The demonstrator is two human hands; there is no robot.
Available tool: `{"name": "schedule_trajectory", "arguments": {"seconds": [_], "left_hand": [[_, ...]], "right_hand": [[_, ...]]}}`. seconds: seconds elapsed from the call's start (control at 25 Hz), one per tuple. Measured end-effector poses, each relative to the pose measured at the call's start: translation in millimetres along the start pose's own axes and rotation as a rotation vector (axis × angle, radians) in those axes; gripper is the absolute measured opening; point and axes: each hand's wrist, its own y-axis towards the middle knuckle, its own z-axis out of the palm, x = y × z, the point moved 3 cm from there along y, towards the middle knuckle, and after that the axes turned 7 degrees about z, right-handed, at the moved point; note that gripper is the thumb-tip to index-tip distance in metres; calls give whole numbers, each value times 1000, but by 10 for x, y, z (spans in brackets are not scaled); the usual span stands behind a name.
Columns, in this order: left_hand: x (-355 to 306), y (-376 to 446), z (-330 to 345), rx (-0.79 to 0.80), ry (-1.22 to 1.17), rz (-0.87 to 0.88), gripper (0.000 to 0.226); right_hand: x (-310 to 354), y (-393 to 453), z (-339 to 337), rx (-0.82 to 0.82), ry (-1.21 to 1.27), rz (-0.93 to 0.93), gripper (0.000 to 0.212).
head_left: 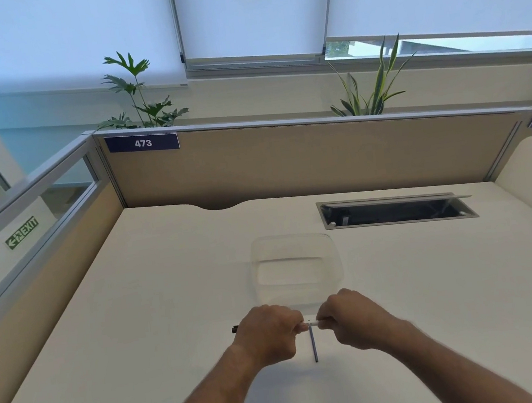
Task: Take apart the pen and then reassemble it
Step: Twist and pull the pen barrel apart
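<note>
Left hand [268, 330] is closed in a fist around one end of the slim white-barrelled pen [312, 323], with a dark tip of the pen projecting past the outer side of the fist. Right hand [353, 319] is pinched shut on the other end. The pen is held level, just above the cream desk [138, 317], and only a short white section shows between the two hands.

A thin dark blue-grey rod [314, 344] lies on the desk directly below the gap; it may be a part of the pen, but this cannot be confirmed.

Recommended procedure for the step in hand, judged to be working the joint between the barrel halves:
- Hold the left hand fixed and turn with the right only.
- Keep both halves on one axis; bending risks cracking the barrel.
- Work low over the desk, so small parts cannot roll away.
- Use the clear plastic tray [293, 241] beyond the hands for loose parts.
</note>
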Motion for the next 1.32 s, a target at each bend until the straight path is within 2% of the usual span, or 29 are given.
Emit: {"name": "schedule_trajectory", "arguments": {"seconds": [0.24, 0.52, 0.64, 0.76, 0.88, 1.0, 1.04, 1.12, 1.32], "left_hand": [[6, -15, 10, -6, -26, -26, 24], [-14, -18, 23, 11, 32, 13, 24], [1, -1, 6, 23, 3, -11, 22], [22, 7, -12, 46, -23, -21, 22], [25, 26, -27, 41, -34, -15, 27], [24, 37, -40, 34, -22, -13, 26], [24, 38, -43, 32, -13, -12, 25], [22, 43, -50, 27, 1, -14, 24], [-32, 36, -98, -10, -51, -5, 22]], "right_hand": [[-1, 3, 12, -67, -130, -40, 15], [19, 31, 57, 99, -83, 12, 18], [9, 37, 37, 59, -166, -12, 16], [13, 35, -7, -15, -182, -28, 5], [-18, 27, -59, -65, -53, 25, 27], [-66, -4, -52, 45, 75, 38, 49], [-64, -10, -43, 88, 77, 26, 45], [-52, -4, -26, 111, 43, -14, 22], [-64, 39, -29, 37, 2, 22, 14]]}}
